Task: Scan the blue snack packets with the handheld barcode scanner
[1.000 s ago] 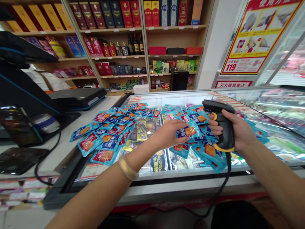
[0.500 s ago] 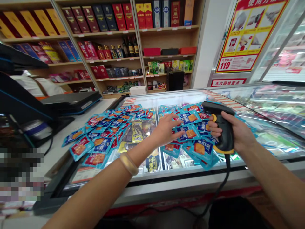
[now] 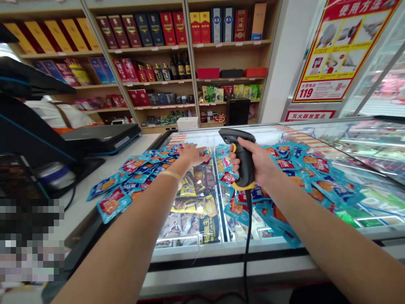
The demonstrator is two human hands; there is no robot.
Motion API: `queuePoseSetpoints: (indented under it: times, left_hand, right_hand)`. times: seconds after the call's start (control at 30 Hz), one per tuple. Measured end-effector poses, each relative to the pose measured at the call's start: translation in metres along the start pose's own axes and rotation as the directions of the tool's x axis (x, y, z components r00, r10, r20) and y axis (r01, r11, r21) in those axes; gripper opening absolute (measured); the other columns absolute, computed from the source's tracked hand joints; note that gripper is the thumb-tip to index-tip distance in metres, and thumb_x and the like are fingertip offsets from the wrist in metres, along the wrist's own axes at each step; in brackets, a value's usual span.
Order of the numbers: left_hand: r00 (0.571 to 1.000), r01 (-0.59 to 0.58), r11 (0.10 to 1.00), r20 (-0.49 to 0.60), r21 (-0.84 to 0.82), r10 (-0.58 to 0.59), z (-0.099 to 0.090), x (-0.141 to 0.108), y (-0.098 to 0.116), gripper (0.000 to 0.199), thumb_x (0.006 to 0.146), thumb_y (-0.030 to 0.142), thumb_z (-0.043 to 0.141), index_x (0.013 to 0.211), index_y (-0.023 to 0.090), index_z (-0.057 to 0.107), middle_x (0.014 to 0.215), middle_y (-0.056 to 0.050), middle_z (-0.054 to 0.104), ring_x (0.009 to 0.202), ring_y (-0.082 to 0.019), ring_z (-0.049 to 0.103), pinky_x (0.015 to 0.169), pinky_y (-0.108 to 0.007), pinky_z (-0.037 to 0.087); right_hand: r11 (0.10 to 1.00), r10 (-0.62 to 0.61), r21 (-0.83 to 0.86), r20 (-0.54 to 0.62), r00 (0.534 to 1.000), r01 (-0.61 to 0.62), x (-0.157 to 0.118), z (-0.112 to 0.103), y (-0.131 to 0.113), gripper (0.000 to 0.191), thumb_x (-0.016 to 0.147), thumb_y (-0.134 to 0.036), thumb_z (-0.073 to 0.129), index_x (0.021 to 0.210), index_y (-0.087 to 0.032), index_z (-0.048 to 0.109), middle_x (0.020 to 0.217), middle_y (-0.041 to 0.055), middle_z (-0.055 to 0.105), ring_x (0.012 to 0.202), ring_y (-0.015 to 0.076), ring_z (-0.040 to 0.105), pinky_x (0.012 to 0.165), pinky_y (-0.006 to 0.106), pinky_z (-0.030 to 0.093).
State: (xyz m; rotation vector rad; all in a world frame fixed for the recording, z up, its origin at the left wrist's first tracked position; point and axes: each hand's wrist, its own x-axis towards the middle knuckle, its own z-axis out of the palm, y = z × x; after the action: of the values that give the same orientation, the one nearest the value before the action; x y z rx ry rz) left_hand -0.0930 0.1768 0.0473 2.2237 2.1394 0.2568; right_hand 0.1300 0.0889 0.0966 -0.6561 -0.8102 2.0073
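Left hand (image 3: 190,155) leaving right pile (image 3: 316,164), now reaching over left pile of packets (image 3: 134,164), fingers spreading wide, arm stretching forward; right hand (image 3: 261,162) drifting leftward, gripping black scanner (image 3: 245,166).

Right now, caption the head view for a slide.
Right hand holding a corded scanner, left hand open over blue snack packets.

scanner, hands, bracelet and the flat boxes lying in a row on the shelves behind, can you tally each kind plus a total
Scanner: 1
Hands: 2, the left hand at the packets, the right hand around the scanner
Bracelet: 1
Flat boxes: 3, a red box, a black box, an orange box
Total: 7
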Motion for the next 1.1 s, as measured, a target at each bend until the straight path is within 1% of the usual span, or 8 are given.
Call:
queuePoseSetpoints:
  times: [0.1,0.27,0.53,0.67,0.77,0.9,1.0,1.1]
  left_hand:
    - [0.996,0.009,0.995,0.087,0.101,-0.018,0.006,-0.001,0.0,0.07,0.077,0.074,0.042,0.138,0.039,0.045,0.144,-0.008,0.048,0.134,-0.047,0.029,0.101,-0.072,0.017]
    - [0.992,-0.128,0.972,0.045,0.195,0.122,0.007,-0.025,-0.006,0.063,0.083,0.068,0.035,0.136,0.037,0.048,0.138,-0.005,0.054,0.126,-0.037,0.043,0.102,-0.055,0.031]
    - [0.94,-0.341,0.933,0.052,0.115,0.338,-0.009,-0.086,-0.011,0.051,0.083,0.057,0.046,0.126,0.033,0.058,0.128,-0.005,0.061,0.119,-0.029,0.049,0.103,-0.048,0.031]
    - [0.963,-0.261,0.957,0.095,0.125,0.25,-0.015,-0.098,-0.001,0.051,0.08,0.058,0.048,0.116,0.026,0.064,0.11,-0.009,0.068,0.107,-0.03,0.058,0.097,-0.049,0.036]
    - [0.982,-0.187,0.962,0.047,0.197,0.181,-0.011,-0.099,0.011,0.045,0.08,0.054,0.049,0.105,0.021,0.067,0.101,-0.012,0.069,0.1,-0.032,0.061,0.092,-0.05,0.039]
    - [0.986,-0.144,0.954,-0.041,0.263,0.16,-0.003,-0.101,0.022,0.041,0.086,0.047,0.043,0.09,0.016,0.069,0.092,-0.016,0.07,0.09,-0.03,0.065,0.086,-0.045,0.043]
    - [0.983,-0.162,0.957,-0.047,0.239,0.179,-0.001,-0.105,0.02,0.035,0.087,0.041,0.045,0.089,0.015,0.069,0.087,-0.014,0.071,0.085,-0.028,0.066,0.083,-0.041,0.045]
    - [0.967,-0.232,0.965,-0.076,0.122,0.242,-0.003,-0.108,0.01,0.033,0.085,0.039,0.048,0.102,0.019,0.069,0.094,-0.009,0.072,0.089,-0.025,0.066,0.083,-0.036,0.047]
  right_hand:
    - [1.0,0.029,0.004,0.031,0.999,-0.03,0.002,-0.001,0.011,0.024,0.089,-0.036,0.053,0.077,-0.016,0.056,0.058,-0.0004,0.053,0.044,0.0075,0.046,0.041,0.018,0.043]
    - [0.999,0.044,0.014,0.029,0.999,-0.045,-0.001,-0.012,0.024,0.022,0.087,-0.036,0.055,0.077,-0.016,0.056,0.06,-0.0001,0.054,0.045,0.008,0.047,0.043,0.018,0.044]
    - [0.998,0.068,0.012,0.011,0.998,-0.068,-0.001,-0.012,0.027,0.024,0.09,-0.035,0.049,0.078,-0.015,0.056,0.06,0.0008,0.053,0.045,0.0081,0.046,0.042,0.018,0.043]
    - [0.997,0.071,0.024,-0.011,0.997,-0.071,0.0,-0.015,0.029,0.022,0.09,-0.034,0.05,0.078,-0.016,0.055,0.06,0.0011,0.054,0.045,0.0085,0.046,0.042,0.018,0.044]
    - [0.997,0.075,0.009,-0.021,0.997,-0.075,0.001,-0.017,0.03,0.021,0.089,-0.034,0.052,0.079,-0.016,0.056,0.059,0.001,0.054,0.045,0.0087,0.046,0.041,0.018,0.044]
    - [0.998,0.06,-0.018,-0.004,0.998,-0.06,0.0,-0.017,0.032,0.021,0.088,-0.034,0.054,0.079,-0.016,0.057,0.06,0.0008,0.054,0.045,0.0082,0.047,0.042,0.018,0.044]
    - [0.998,0.061,-0.03,-0.006,0.998,-0.061,-0.001,-0.016,0.032,0.022,0.089,-0.034,0.053,0.078,-0.015,0.057,0.06,0.001,0.054,0.045,0.0081,0.047,0.042,0.018,0.044]
    - [0.997,0.057,-0.051,0.001,0.998,-0.057,-0.002,-0.015,0.032,0.026,0.091,-0.034,0.049,0.077,-0.014,0.058,0.061,0.0012,0.054,0.045,0.0076,0.047,0.042,0.018,0.043]
